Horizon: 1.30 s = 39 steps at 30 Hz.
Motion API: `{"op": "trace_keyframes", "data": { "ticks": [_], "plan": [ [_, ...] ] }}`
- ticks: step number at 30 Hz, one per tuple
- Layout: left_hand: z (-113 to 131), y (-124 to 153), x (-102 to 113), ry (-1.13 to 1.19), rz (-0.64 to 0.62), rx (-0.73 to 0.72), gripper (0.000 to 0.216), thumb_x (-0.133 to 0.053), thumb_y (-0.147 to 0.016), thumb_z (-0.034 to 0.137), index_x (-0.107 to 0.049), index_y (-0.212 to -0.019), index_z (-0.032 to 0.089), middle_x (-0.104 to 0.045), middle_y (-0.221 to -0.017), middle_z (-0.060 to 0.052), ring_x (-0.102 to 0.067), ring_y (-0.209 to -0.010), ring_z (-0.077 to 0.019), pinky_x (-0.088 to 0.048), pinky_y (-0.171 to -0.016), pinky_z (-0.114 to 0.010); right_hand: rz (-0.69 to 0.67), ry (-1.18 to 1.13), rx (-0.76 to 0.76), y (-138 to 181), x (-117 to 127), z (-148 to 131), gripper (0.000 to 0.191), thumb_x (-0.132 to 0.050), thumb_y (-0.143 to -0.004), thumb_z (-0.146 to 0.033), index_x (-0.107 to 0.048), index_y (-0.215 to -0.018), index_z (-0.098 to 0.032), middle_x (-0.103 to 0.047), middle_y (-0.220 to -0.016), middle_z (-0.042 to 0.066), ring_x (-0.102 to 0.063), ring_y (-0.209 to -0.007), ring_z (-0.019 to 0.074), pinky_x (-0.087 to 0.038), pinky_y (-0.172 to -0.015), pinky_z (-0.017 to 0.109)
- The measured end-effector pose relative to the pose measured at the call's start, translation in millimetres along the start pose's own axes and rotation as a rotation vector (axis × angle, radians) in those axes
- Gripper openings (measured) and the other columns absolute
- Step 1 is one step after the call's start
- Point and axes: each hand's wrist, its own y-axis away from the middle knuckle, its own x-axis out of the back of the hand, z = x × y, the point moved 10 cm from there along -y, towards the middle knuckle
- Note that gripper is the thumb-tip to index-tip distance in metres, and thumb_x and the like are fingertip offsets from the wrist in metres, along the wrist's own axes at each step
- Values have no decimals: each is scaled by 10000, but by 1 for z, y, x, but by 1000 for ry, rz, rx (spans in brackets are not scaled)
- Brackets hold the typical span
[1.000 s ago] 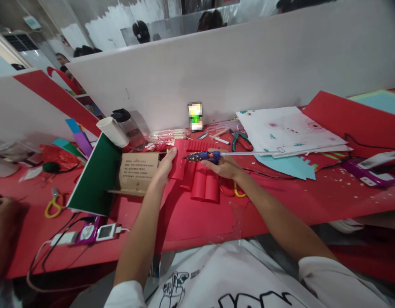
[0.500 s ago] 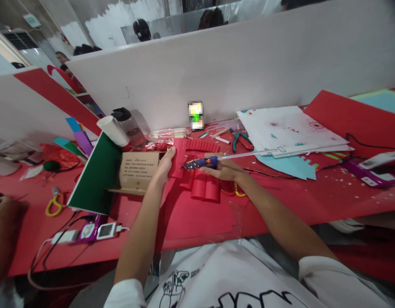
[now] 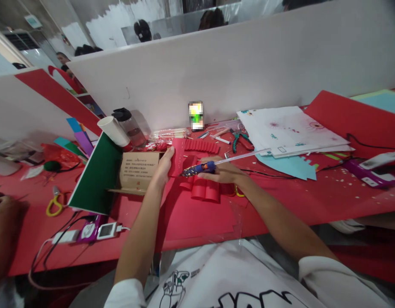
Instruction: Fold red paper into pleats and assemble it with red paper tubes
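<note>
My left hand [image 3: 165, 167] is closed on a flat red paper piece [image 3: 176, 156], thumb on its face. In my right hand [image 3: 224, 171] is a dark blue hot glue gun [image 3: 197, 168] with gold specks, a long clear glue stick [image 3: 244, 157] poking from its rear. Its nozzle is by the lower edge of the red paper; contact I cannot make out. Below the gun lie rolled red paper tubes [image 3: 205, 190] on a red paper sheet [image 3: 200, 218]. A pleated red paper strip [image 3: 202, 146] is just behind. Yellow-handled scissors [image 3: 238, 191] are partly hidden near my right wrist.
Left of my arm stand an open cardboard box [image 3: 138, 171] and a green board [image 3: 94, 179]. Other scissors [image 3: 55, 203] and a power strip [image 3: 88, 231] lie farther left, near another person's hand [image 3: 4, 209]. Pliers [image 3: 240, 139] and white painted sheets [image 3: 287, 130] are at the back right.
My right hand has moved the glue gun down and slightly left, from the middle of the red paper piece to its lower edge. My left hand has shifted slightly left with the paper.
</note>
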Motion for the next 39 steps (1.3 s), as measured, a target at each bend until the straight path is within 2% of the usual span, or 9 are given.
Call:
{"op": "trace_keyframes", "data": {
  "ticks": [3, 7, 12, 16, 23, 27, 32, 39],
  "plan": [
    [-1, 1, -1, -3, -4, 10, 533, -647, -912, 450, -579, -1379, 203, -789, -1056, -86, -765, -933, -239, -590, -930, -362, 60, -4, -43, 0, 8, 6, 334, -619, -892, -522, -521, -774, -225, -559, -718, -10, -529, -649, 167, -370, -592, 302],
    [-5, 4, -6, -11, -34, 33, 523, -678, -885, 441, -610, -1348, 206, -787, -1074, -86, -760, -960, -252, -590, -934, -366, 225, 33, -111, 1, 27, 20, 374, -609, -898, -556, -493, -748, -233, -567, -703, 0, -539, -662, 186, -400, -612, 317],
    [-4, 11, -15, -37, -66, 19, 447, -692, -875, 387, -656, -1284, 210, -768, -1154, -77, -736, -1048, -255, -584, -955, -357, 382, 101, -224, 5, 44, 45, 340, -588, -900, -569, -579, -813, -241, -653, -758, 52, -614, -740, 254, -450, -650, 363],
    [-5, 16, -17, -48, -59, 55, 483, -707, -867, 384, -642, -1314, 214, -753, -1197, -85, -726, -1080, -258, -577, -973, -370, 429, 135, -282, 7, 48, 57, 365, -563, -894, -596, -619, -834, -240, -683, -772, 70, -652, -774, 290, -476, -708, 396],
    [-5, 17, -19, -91, -77, 56, 486, -727, -851, 381, -652, -1304, 219, -757, -1189, -85, -722, -1094, -272, -576, -978, -381, 528, 120, -258, 9, 57, 53, 416, -543, -899, -637, -661, -827, -245, -724, -804, 87, -684, -884, 318, -504, -813, 430],
    [-5, 16, -16, -109, -49, 54, 502, -720, -859, 371, -637, -1330, 221, -742, -1231, -82, -723, -1093, -255, -575, -977, -350, 539, 115, -263, 10, 59, 53, 418, -557, -901, -626, -681, -812, -237, -725, -788, 96, -682, -938, 335, -508, -864, 450],
    [-4, 14, -11, -135, -17, 63, 576, -715, -862, 398, -584, -1403, 251, -694, -1331, -69, -709, -1131, -241, -573, -983, -341, 554, 89, -255, 12, 60, 53, 441, -547, -902, -640, -720, -937, -235, -749, -872, 87, -691, -977, 332, -520, -893, 458],
    [-3, 15, -11, -166, -10, 51, 588, -717, -862, 416, -579, -1409, 251, -703, -1316, -67, -705, -1143, -252, -570, -996, -346, 583, 166, -240, 11, 62, 53, 479, -508, -916, -661, -717, -946, -231, -759, -932, 98, -705, -999, 332, -519, -949, 464]
  ]
}}
